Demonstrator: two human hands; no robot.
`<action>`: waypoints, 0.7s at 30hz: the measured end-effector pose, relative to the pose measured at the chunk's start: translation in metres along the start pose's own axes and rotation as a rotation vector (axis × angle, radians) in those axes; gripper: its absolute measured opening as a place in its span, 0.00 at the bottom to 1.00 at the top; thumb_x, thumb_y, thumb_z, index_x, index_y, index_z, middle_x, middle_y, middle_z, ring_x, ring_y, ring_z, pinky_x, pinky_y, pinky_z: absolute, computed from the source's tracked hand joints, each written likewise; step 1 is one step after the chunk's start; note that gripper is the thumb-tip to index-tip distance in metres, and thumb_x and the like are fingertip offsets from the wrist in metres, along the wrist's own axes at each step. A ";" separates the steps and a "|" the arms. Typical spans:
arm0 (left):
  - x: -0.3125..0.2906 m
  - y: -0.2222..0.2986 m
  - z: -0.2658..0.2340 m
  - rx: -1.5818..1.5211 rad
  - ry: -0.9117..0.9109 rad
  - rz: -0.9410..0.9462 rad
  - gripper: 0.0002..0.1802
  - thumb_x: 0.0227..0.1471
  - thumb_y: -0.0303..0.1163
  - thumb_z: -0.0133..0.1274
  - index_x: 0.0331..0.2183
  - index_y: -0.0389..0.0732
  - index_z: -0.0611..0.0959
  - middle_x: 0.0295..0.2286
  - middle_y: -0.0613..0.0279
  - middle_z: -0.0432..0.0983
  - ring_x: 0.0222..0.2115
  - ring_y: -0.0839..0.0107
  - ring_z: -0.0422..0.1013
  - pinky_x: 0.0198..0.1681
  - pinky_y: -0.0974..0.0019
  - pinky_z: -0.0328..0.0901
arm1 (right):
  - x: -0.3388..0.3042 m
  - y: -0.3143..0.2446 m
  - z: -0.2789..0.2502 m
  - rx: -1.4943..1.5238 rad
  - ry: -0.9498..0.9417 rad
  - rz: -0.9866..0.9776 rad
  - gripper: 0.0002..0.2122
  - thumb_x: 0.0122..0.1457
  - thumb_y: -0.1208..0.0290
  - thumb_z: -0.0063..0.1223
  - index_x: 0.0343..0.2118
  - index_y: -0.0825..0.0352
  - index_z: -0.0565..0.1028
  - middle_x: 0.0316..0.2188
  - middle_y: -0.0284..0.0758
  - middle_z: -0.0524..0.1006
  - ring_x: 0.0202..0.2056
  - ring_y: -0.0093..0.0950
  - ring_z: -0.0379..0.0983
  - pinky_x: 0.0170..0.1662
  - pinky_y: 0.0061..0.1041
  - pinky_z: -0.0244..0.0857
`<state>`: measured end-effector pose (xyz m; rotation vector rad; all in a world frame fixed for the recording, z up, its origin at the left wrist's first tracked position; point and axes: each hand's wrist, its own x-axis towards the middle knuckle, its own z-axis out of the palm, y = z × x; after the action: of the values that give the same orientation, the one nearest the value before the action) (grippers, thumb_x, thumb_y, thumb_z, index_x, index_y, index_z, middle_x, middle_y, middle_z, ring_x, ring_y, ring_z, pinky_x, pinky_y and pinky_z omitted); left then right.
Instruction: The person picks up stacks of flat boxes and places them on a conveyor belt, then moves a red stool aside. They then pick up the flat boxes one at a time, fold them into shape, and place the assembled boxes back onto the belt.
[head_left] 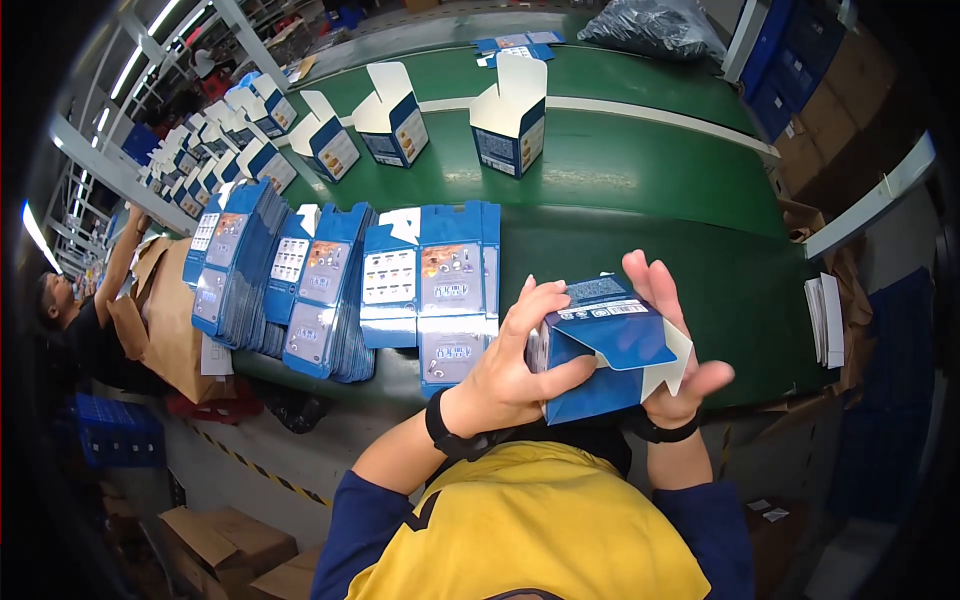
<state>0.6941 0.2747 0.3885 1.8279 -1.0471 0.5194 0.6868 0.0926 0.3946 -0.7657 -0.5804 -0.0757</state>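
Observation:
Between my two hands, above the belt's near edge, is a partly folded blue carton [600,330] with its end flaps turned toward me. My left hand [510,365] grips its left side, and the thumb presses beside a loose blue flap. Around the right side lies my right hand [688,398], fingers along the far side and thumb sticking out. A pointed white inner flap [675,360] shows near that palm. Left of my hands sit flat blue carton blanks in a near stack [390,325], a middle stack [325,290] and a far-left stack [240,260].
Open-topped cartons [510,135] stand in a row across the green conveyor [620,165], running off to the left. Flat blanks [515,45] and a grey plastic bag [655,30] lie at the back. At left, a person [100,310] reaches over a large brown paper bag [165,320].

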 end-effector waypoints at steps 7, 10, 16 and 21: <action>0.004 -0.003 -0.004 0.006 -0.072 -0.023 0.27 0.30 0.19 0.58 0.38 0.49 0.76 0.47 0.44 0.58 0.49 0.45 0.59 0.54 0.38 0.51 | -0.009 0.005 -0.020 -0.794 -0.047 -0.053 0.25 0.49 0.71 0.59 0.52 0.64 0.68 0.49 0.43 0.68 0.52 0.36 0.63 0.58 0.33 0.51; 0.003 -0.006 0.002 -0.120 0.023 -0.017 0.36 0.31 0.17 0.57 0.45 0.53 0.70 0.47 0.44 0.59 0.48 0.46 0.61 0.54 0.38 0.51 | 0.000 -0.003 -0.019 -0.677 -0.193 -0.173 0.22 0.45 0.68 0.62 0.46 0.64 0.73 0.51 0.45 0.66 0.52 0.39 0.64 0.57 0.33 0.53; 0.005 -0.013 -0.001 -0.189 0.017 0.009 0.50 0.33 0.14 0.56 0.54 0.66 0.58 0.48 0.47 0.60 0.46 0.47 0.63 0.54 0.38 0.51 | 0.003 -0.014 -0.003 -0.863 -0.024 -0.004 0.26 0.41 0.64 0.66 0.46 0.65 0.73 0.53 0.48 0.64 0.50 0.40 0.66 0.52 0.35 0.60; 0.005 -0.013 0.004 -0.178 0.006 0.027 0.51 0.33 0.13 0.55 0.54 0.67 0.58 0.47 0.48 0.60 0.46 0.48 0.63 0.54 0.38 0.51 | 0.010 -0.021 0.000 -1.110 -0.114 0.020 0.23 0.40 0.75 0.65 0.44 0.68 0.74 0.41 0.42 0.74 0.43 0.34 0.71 0.46 0.27 0.64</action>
<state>0.7075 0.2714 0.3835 1.6576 -1.0803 0.4329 0.6899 0.0783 0.4132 -1.8605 -0.6220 -0.3555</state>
